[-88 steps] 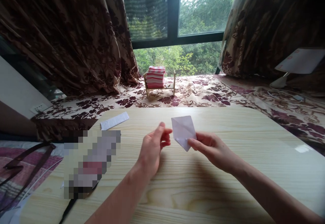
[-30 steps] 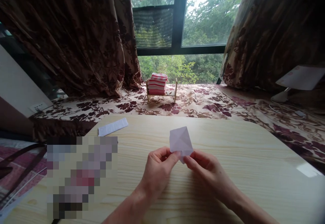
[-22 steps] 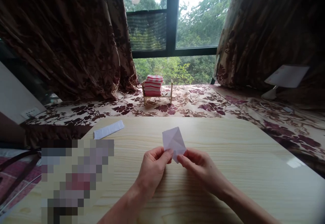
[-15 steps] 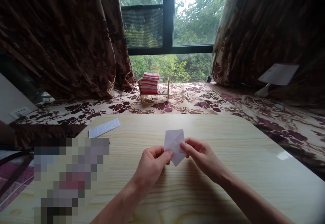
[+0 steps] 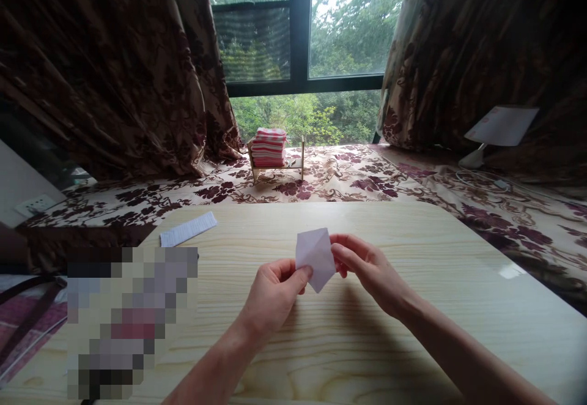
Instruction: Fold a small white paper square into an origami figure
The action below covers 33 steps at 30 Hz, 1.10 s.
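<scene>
Our left hand [image 5: 274, 292] is clamped on a small, pale, folded piece of paper [image 5: 318, 252] — the thumb is in front, on the lower left edge. The paper is over the middle of the shiny, pale wood-grain surface [image 5: 413, 350]. Our right hand [image 5: 373, 270] is at the paper's right edge, with thumb and first finger a little apart; we cannot tell if they touch it. A crease runs across the paper, so we think the step in hand is working on its folds. The next move seems to call for a steady left hand and a soft right pinch — thin paper bends easily. A flat white paper strip with lines [image 5: 188, 229] lies at the far left of the surface.
</scene>
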### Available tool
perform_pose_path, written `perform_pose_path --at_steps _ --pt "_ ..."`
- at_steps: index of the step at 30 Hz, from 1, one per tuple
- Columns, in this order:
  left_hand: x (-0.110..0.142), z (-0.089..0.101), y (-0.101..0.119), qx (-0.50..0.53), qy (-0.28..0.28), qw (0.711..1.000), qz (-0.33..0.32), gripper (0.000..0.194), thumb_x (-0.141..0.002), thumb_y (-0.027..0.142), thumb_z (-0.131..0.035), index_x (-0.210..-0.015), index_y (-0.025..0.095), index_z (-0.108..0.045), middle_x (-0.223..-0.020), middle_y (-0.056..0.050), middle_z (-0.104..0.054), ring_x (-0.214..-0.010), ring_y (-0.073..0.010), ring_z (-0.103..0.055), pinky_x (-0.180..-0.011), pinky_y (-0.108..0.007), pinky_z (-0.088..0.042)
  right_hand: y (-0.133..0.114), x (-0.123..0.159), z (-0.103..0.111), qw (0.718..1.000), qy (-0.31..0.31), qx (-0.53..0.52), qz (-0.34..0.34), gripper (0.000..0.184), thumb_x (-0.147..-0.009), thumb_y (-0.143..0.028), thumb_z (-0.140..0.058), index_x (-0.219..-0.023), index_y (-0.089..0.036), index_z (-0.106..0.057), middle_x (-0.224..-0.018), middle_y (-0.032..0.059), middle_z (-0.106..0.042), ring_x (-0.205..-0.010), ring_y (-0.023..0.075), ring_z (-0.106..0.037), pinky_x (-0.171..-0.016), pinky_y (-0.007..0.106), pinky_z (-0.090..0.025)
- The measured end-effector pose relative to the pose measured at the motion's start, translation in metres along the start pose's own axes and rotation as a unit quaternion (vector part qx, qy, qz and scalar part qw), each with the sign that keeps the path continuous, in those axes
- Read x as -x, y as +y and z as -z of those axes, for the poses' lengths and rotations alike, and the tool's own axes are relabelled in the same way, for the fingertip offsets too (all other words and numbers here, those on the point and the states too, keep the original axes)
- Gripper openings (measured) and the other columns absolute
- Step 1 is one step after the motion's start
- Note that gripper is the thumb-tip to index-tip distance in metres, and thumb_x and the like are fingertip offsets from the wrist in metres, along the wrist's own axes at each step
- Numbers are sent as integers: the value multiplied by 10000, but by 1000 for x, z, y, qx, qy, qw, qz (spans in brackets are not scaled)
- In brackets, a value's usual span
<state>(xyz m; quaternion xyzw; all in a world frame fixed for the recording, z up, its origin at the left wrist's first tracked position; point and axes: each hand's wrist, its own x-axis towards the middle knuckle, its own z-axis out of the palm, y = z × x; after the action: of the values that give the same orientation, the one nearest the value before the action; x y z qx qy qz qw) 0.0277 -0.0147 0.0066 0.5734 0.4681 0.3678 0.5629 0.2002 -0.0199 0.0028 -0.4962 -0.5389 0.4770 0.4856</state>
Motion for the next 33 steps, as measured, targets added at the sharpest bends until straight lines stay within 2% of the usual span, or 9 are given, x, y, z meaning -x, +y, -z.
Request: perform_pose_path --at_steps 2,6,11,14,18,22,25,30,33 --pt "-1 0 -1 -2 6 1000 -5 270 -737 365 -612 -594 136 -618 -539 18 -542 -549 -103 -449 -540 -216 -329 0 2 -4 1000 -19 5 4 300 -778 -431 -583 -847 -141 -613 -672 1 -568 -602 109 -482 -546 234 -380" --pt "-1 0 -1 0 -29 999 -24 192 -744 315 -610 -714 133 -664 -648 -8 -622 -633 -134 -531 -605 -229 -391 5 4 -11 999 -42 10 24 241 -777 -386 -587 -772 -146 -611 -635 -13 -556 -567 99 -465 -518 220 -364" --pt "-5 6 -4 -134 51 988 -48 209 -771 329 -555 -762 145 -655 -702 -22 -624 -663 -161 -546 -613 -259 -402 13 5 -14 995 -74 70 0 188 -786 -312 -545 -708 -146 -586 -612 -18 -546 -554 96 -457 -496 211 -342" --pt "-9 10 -9 -232 68 966 -90 182 -780 260 -516 -674 163 -628 -704 -20 -590 -715 -169 -533 -641 -269 -400 15 6 -17 983 -49 177 7 209 -782 -279 -516 -606 -166 -515 -562 -30 -495 -531 96 -422 -478 215 -303" --pt "-12 10 -17 -341 81 922 -162 208 -752 178 -520 -546 183 -538 -708 -22 -558 -814 -190 -501 -734 -300 -400 18 8 -22 941 8 336 43 228 -779 -264 -503 -567 -184 -475 -544 -27 -491 -523 108 -416 -491 232 -284" --pt "-11 8 -21 -388 82 902 -171 194 -749 162 -542 -559 189 -516 -775 -32 -571 -846 -198 -489 -777 -327 -401 22 9 -27 899 31 431 69 180 -782 -253 -516 -614 -190 -506 -617 -13 -538 -559 118 -439 -523 242 -279" --pt "-11 6 -23 -399 81 897 -171 160 -747 151 -553 -592 190 -542 -812 -37 -576 -871 -204 -487 -796 -339 -404 24 9 -28 881 36 466 75 154 -777 -230 -530 -631 -192 -502 -676 -6 -549 -607 129 -462 -544 242 -283" --pt "-12 7 -22 -396 86 898 -172 133 -752 148 -557 -629 195 -580 -829 -38 -589 -882 -207 -494 -812 -344 -407 25 8 -26 881 30 463 88 149 -771 -207 -539 -626 -193 -512 -713 2 -555 -664 140 -485 -568 234 -305" --pt "-11 10 -19 -387 91 903 -162 160 -800 218 -532 -667 200 -619 -824 -40 -598 -887 -208 -504 -822 -347 -402 25 8 -25 882 29 461 90 154 -776 -206 -535 -624 -192 -520 -704 -1 -554 -644 135 -484 -563 232 -303"
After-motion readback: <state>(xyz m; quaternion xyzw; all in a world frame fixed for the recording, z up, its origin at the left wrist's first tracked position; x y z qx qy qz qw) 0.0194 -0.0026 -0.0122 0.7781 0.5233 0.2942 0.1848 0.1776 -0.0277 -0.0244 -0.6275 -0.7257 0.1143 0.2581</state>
